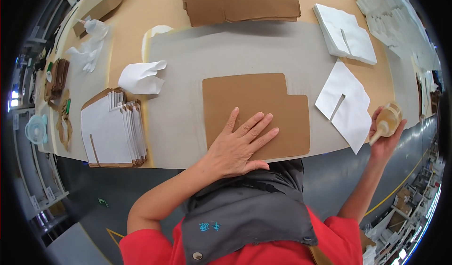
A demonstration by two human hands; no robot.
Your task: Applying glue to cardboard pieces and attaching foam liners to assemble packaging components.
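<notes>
A brown cardboard piece (256, 88) with a notched upper right corner lies flat at the table's near edge. My left hand (242, 142) rests palm down on it, fingers spread. At the right, past the table's edge, my right hand (388, 140) is wrapped round a squeeze glue bottle (391, 116) with pale amber contents, its nozzle tilted down and toward the left. Between the two hands lies a white slotted sheet (353, 97), close to the bottle and apart from the cardboard.
Behind it sits a stack of white slotted sheets (351, 36). A brown cardboard stack (242, 1) stands at the far middle. To the left are a pile of white-faced cardboard pieces (106, 135), a crumpled white paper (141, 76) and another squeeze bottle (96, 28). Translucent white pieces (395, 17) fill the far right.
</notes>
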